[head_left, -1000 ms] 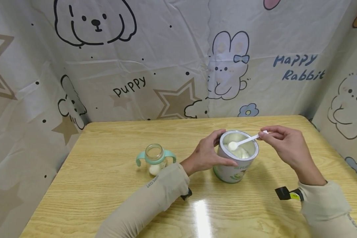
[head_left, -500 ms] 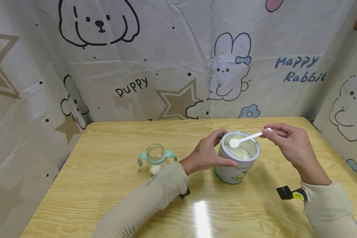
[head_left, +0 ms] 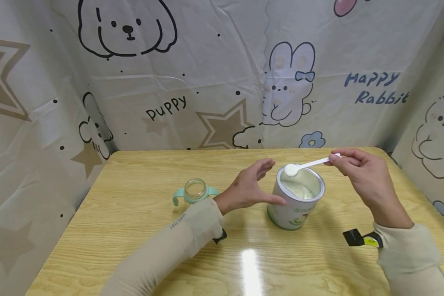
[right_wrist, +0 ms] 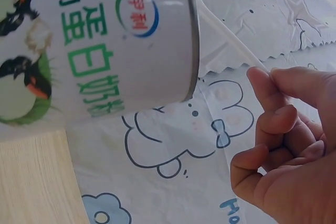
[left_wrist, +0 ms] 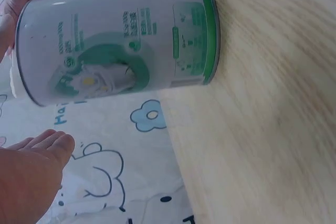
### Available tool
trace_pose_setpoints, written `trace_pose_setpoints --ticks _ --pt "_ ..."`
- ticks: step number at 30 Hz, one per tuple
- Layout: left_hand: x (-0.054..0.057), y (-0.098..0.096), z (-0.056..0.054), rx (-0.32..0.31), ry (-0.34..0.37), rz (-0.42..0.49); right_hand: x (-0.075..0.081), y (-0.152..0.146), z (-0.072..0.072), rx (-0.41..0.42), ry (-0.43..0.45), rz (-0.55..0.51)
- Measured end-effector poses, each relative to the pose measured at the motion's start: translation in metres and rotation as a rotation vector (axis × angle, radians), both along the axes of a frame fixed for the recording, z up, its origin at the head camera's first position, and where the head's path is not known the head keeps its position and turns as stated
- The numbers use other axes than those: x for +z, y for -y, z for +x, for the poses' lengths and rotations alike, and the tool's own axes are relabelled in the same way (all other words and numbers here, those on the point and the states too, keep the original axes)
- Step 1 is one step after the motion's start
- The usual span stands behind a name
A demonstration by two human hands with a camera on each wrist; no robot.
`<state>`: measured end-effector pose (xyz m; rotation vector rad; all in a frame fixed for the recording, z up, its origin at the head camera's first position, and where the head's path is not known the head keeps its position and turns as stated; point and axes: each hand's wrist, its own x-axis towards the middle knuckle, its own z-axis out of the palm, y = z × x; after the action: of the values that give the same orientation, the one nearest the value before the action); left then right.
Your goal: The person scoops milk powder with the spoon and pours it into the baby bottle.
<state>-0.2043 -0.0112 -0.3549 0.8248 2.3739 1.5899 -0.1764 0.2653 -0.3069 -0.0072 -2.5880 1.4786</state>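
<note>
A white and green milk powder can [head_left: 290,211] stands lidless on the table, pale powder showing inside. My right hand [head_left: 368,181] pinches the end of a white measuring scoop [head_left: 312,163] between thumb and fingertips; the scoop's bowl, heaped with powder, is over the can's far left rim. In the right wrist view, the scoop handle [right_wrist: 231,32] runs from the fingertips to behind the can. My left hand [head_left: 244,187] is beside the can's left side with its fingers spread and nothing in them; the left wrist view shows a gap between that hand [left_wrist: 31,177] and the can.
A baby bottle [head_left: 195,190] with mint-green handles and no top stands left of the can, its lower part hidden behind the left sleeve [head_left: 192,230]. The wooden table [head_left: 140,176] is bordered by a printed cloth [head_left: 214,74] at the back and sides.
My left hand has let go of the can and moved a little to the left. The right hand has raised the powder-filled scoop from inside the can to its rim.
</note>
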Motion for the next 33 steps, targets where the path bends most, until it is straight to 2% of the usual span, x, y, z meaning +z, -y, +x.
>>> trace_pose_setpoints --ticks 7,11,24,33 --pt "0.001 0.011 -0.001 0.016 0.033 0.019 0.001 0.01 -0.001 0.0 -0.036 -0.067" --pt "0.004 0.018 -0.001 0.027 0.055 0.023 0.002 0.017 -0.002 0.011 -0.042 -0.066" --pt "0.013 0.04 -0.005 0.033 0.065 0.038 0.008 0.044 -0.007 0.059 -0.043 -0.086" --pt "0.02 0.06 -0.005 0.082 0.055 0.023 0.009 0.063 -0.01 0.118 -0.049 -0.14"
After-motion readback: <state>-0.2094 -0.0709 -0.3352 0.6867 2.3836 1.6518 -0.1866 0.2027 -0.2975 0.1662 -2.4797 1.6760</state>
